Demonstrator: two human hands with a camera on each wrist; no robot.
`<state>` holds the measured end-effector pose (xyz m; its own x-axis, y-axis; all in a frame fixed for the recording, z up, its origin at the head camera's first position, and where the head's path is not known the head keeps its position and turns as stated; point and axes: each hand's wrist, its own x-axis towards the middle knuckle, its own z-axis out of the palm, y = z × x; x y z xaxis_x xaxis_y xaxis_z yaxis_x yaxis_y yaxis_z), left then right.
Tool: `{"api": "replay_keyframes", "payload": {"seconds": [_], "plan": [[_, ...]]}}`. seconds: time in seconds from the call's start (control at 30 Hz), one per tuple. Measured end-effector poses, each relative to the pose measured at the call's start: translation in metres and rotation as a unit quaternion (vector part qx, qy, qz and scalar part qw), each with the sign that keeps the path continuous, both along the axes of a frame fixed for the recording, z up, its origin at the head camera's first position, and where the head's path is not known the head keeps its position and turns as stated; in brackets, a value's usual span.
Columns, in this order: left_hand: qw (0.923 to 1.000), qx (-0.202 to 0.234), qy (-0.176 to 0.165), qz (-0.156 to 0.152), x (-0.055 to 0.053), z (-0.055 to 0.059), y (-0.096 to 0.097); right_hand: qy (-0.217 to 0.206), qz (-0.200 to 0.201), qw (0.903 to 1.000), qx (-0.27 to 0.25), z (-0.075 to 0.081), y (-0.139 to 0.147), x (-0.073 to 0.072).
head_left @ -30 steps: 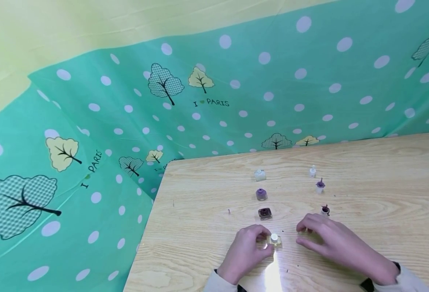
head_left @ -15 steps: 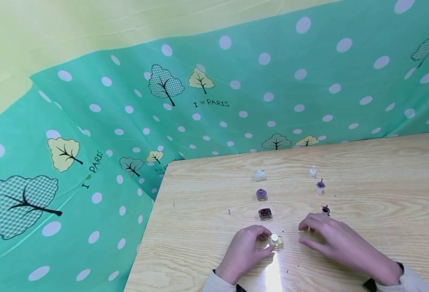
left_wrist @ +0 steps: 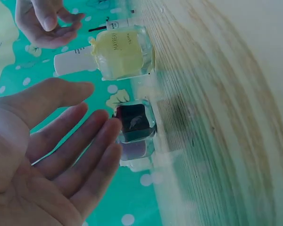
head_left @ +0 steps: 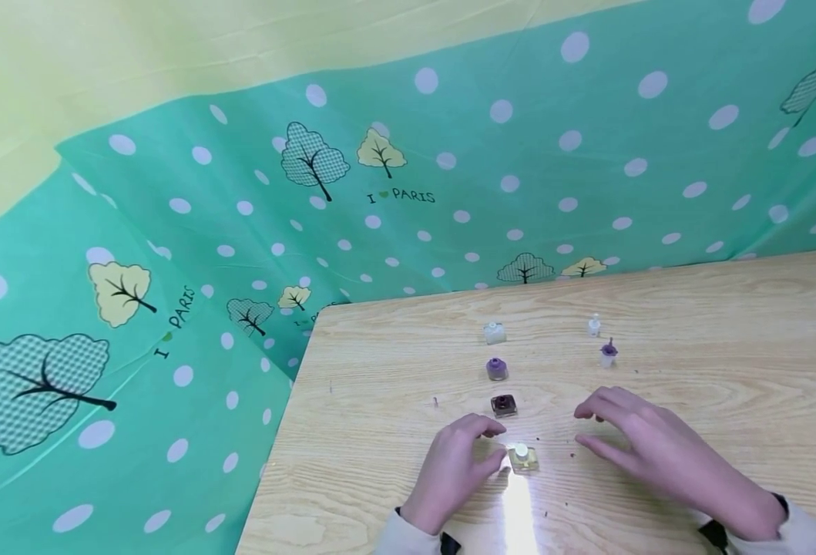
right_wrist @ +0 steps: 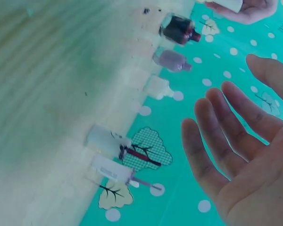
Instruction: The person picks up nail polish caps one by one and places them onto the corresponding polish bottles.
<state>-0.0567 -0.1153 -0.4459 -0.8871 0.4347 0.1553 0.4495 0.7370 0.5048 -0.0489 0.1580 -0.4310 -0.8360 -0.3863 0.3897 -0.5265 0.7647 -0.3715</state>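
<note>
1. A small yellow bottle [head_left: 522, 460] with a white cap [head_left: 522, 449] stands upright on a wood-grain table [head_left: 352, 462], closer to the person than to the table's far edge.
2. It looks like glass, so it is probably light, stiff and smooth, slippery if pinched carelessly and breakable if dropped. The best hold is likely the flat sides of the body, with the cap as a second grip.
3. The left hand [head_left: 455, 462] is just beside it, thumb and fingers well parted, apparently touching nothing.
4. The right hand [head_left: 650, 439] hovers above the table, fingers loosely bent and spread from the thumb, holding nothing. The hands are well apart.
5. Beyond the yellow bottle, uncapped bottles line up toward the far edge: dark red bottle [head_left: 503, 406], purple bottle [head_left: 496, 370], white bottle [head_left: 494, 334].
6. Past the right hand, a purple brush cap [head_left: 609, 357] stands brush-up.
</note>
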Motion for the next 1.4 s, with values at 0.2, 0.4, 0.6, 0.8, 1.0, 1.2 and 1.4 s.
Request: {"api": "replay_keyframes", "payload": {"seconds": [0.2, 0.4, 0.6, 0.8, 1.0, 1.2, 1.4], "plan": [[0.9994, 0.027, 0.017, 0.014, -0.003, 0.002, 0.0, 0.019, -0.015, 0.9997, -0.003, 0.011, 0.009, -0.003], [0.9982, 0.045, 0.03, 0.026, -0.006, 0.001, -0.001, 0.03, -0.031, 0.999, -0.01, 0.019, 0.021, -0.006], [0.9965, 0.06, 0.039, 0.043, -0.009, 0.001, -0.001, 0.026, -0.057, 0.9978, -0.023, 0.019, 0.031, -0.009], [0.9957, 0.062, 0.047, 0.052, -0.014, -0.003, 0.0, 0.022, -0.078, 0.9964, -0.025, 0.013, 0.041, -0.012], [0.9952, 0.064, 0.045, 0.058, -0.02, -0.007, -0.001, -0.009, -0.095, 0.9952, -0.021, 0.005, 0.047, -0.015], [0.9953, 0.061, 0.033, 0.067, -0.024, -0.008, -0.001, -0.074, -0.107, 0.9914, -0.017, -0.001, 0.051, -0.019], [0.9957, 0.054, 0.016, 0.073, -0.027, -0.01, 0.0, -0.121, -0.099, 0.9876, -0.006, -0.01, 0.051, -0.024]]}}
